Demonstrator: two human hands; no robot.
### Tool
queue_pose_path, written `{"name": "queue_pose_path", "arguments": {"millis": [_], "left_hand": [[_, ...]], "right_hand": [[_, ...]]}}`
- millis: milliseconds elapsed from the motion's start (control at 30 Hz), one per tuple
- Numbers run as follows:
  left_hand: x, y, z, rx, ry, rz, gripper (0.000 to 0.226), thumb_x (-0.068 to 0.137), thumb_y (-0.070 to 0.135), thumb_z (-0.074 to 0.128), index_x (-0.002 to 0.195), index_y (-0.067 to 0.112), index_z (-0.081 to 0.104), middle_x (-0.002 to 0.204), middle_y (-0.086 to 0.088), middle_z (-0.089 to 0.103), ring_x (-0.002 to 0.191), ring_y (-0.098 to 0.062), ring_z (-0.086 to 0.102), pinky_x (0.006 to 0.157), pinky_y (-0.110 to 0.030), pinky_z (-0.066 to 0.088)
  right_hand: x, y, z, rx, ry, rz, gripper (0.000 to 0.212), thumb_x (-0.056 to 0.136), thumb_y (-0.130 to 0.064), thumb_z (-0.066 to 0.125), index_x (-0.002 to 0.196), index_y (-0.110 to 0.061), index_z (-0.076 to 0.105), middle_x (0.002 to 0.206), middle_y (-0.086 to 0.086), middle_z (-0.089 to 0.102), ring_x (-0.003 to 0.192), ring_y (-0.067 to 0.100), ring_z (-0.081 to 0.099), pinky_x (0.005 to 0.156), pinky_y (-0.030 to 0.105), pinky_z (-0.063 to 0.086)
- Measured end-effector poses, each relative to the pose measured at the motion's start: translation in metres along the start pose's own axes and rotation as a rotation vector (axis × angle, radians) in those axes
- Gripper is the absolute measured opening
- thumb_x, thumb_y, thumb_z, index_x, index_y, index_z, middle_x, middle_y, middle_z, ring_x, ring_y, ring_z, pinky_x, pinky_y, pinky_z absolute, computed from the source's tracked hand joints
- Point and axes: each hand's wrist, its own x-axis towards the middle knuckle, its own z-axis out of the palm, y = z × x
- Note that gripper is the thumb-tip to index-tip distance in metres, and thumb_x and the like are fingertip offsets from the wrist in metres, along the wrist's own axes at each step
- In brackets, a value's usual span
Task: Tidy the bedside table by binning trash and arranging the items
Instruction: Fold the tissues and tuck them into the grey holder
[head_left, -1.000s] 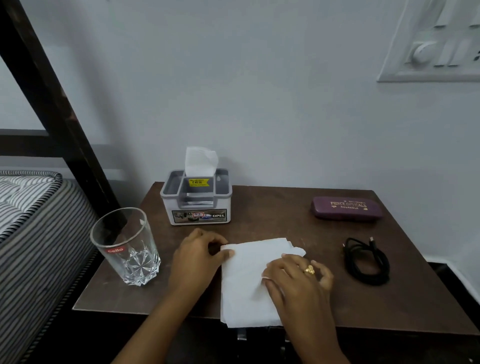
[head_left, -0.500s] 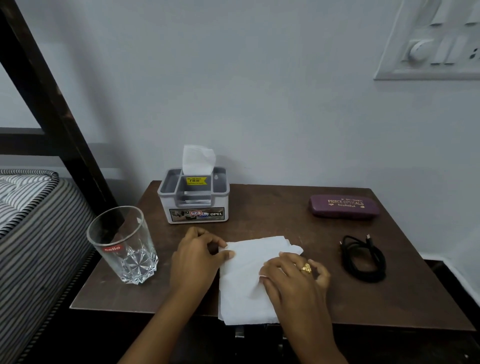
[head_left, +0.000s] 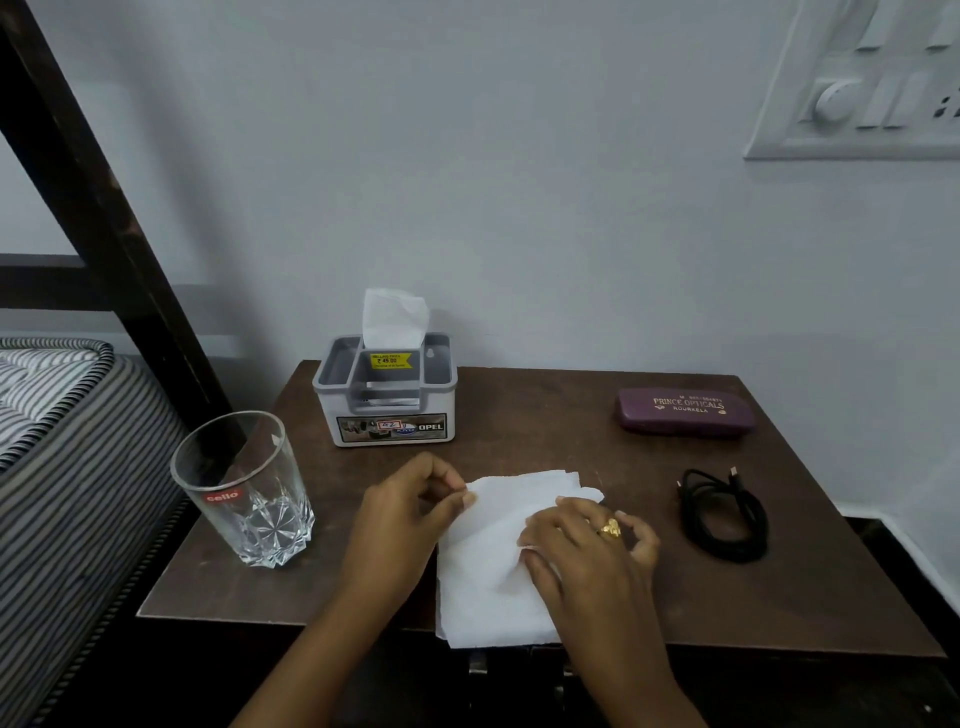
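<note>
Table (head_left: 519, 415) carries five things; ordered by size, all placed relative to the tissue.

Tissue (head_left: 493, 577): white sheet lying flat at the front edge of the table, its near end hanging just over that edge.

Glass (head_left: 244, 493): well left of the tissue, upright, empty.

Tissue box (head_left: 387, 410): behind the tissue, one sheet standing up from its slot.

Case (head_left: 685, 410): behind and right of the tissue, shut.

Cable (head_left: 722, 514): right of the tissue, coiled.

Left hand (head_left: 400, 525): fingers now pinch the tissue's upper-left corner, which has lifted slightly off the table; a second ago it lay flat under the thumb.

Right hand (head_left: 592, 551): fingers spread and pressed flat on the sheet's right side, unchanged.

Judgement: sheet is being folded or gathered, not yet picked up. No bin in view. Whether it goes to trash or back to the tissue box cannot be told. Other items look untouched, so arranging is still ahead.
</note>
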Motion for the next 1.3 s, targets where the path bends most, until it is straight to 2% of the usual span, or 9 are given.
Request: {"name": "queue_pose_path", "arguments": {"millis": [133,267,367,433,534,700,867,1100,1300], "left_hand": [[0.006,0.002,-0.002,-0.127,-0.075,0.013,0.022,0.077,0.013,0.072,0.088,0.029,0.061,0.073,0.006,0.067,0.068,-0.006,0.063,0.064,-0.016,0.049],[0.015,-0.001,-0.001,-0.209,-0.131,-0.038,0.029,0.081,0.005,0.066,0.098,0.027,0.060,0.080,-0.005,0.068,0.072,-0.017,0.066,0.065,-0.023,0.053],[0.019,-0.005,-0.001,-0.230,-0.164,-0.086,0.029,0.080,0.002,0.067,0.099,0.023,0.061,0.083,-0.011,0.069,0.076,-0.027,0.067,0.068,-0.031,0.055],[0.021,-0.007,-0.001,-0.229,-0.170,-0.101,0.029,0.080,0.000,0.066,0.096,0.025,0.062,0.087,-0.010,0.071,0.081,-0.024,0.068,0.073,-0.032,0.056],[0.024,-0.010,0.000,-0.274,-0.169,-0.134,0.028,0.081,0.000,0.065,0.097,0.022,0.063,0.085,-0.013,0.070,0.079,-0.025,0.068,0.074,-0.037,0.056],[0.029,-0.014,0.003,-0.323,-0.196,-0.163,0.026,0.082,0.002,0.064,0.099,0.021,0.062,0.079,-0.010,0.071,0.075,-0.020,0.068,0.068,-0.029,0.055],[0.032,-0.017,0.004,-0.340,-0.204,-0.215,0.024,0.086,0.004,0.061,0.104,0.020,0.062,0.086,-0.015,0.072,0.081,-0.026,0.069,0.070,-0.038,0.055],[0.038,-0.012,0.003,-0.485,-0.208,-0.300,0.029,0.088,0.001,0.057,0.113,0.017,0.054,0.084,-0.009,0.070,0.068,-0.013,0.069,0.055,-0.024,0.054],[0.034,-0.005,0.005,-0.623,-0.195,-0.389,0.021,0.096,0.019,0.047,0.114,0.020,0.056,0.097,-0.006,0.070,0.088,-0.021,0.069,0.071,-0.031,0.056]], "right_hand": [[0.032,-0.001,-0.022,0.073,-0.012,0.011,0.011,0.078,-0.041,0.053,0.077,-0.036,0.062,0.078,-0.022,0.061,0.089,0.001,0.054,0.080,0.029,0.019],[0.081,0.008,-0.059,0.445,-0.637,-0.060,0.004,0.084,-0.036,0.063,0.082,-0.036,0.061,0.088,-0.018,0.061,0.093,0.005,0.053,0.091,0.032,0.039],[0.108,0.013,-0.080,0.630,-1.049,-0.170,0.005,0.085,-0.026,0.066,0.082,-0.029,0.064,0.081,-0.017,0.063,0.077,0.001,0.058,0.072,0.020,0.048],[0.121,0.017,-0.078,0.755,-1.160,-0.127,0.009,0.087,-0.021,0.064,0.095,-0.016,0.065,0.088,-0.011,0.066,0.079,0.005,0.062,0.070,0.019,0.051],[0.132,0.022,-0.057,0.801,-1.197,0.000,0.019,0.090,-0.020,0.061,0.107,-0.014,0.062,0.100,0.002,0.067,0.086,0.015,0.065,0.074,0.026,0.055],[0.140,0.023,-0.022,0.622,-1.133,-0.008,0.018,0.092,-0.023,0.057,0.108,-0.017,0.062,0.102,-0.002,0.064,0.093,0.016,0.061,0.086,0.033,0.051],[0.144,0.027,-0.015,0.600,-1.060,-0.021,0.020,0.091,-0.019,0.059,0.110,-0.017,0.061,0.102,0.000,0.064,0.087,0.014,0.061,0.079,0.026,0.051],[0.150,0.031,-0.009,0.584,-1.053,-0.031,0.033,0.088,-0.019,0.063,0.121,-0.020,0.059,0.104,-0.003,0.064,0.090,0.012,0.063,0.081,0.025,0.052],[0.151,0.027,-0.008,0.545,-1.035,-0.055,0.024,0.087,-0.020,0.065,0.110,-0.015,0.065,0.092,-0.006,0.065,0.081,0.010,0.062,0.075,0.020,0.050]]}}
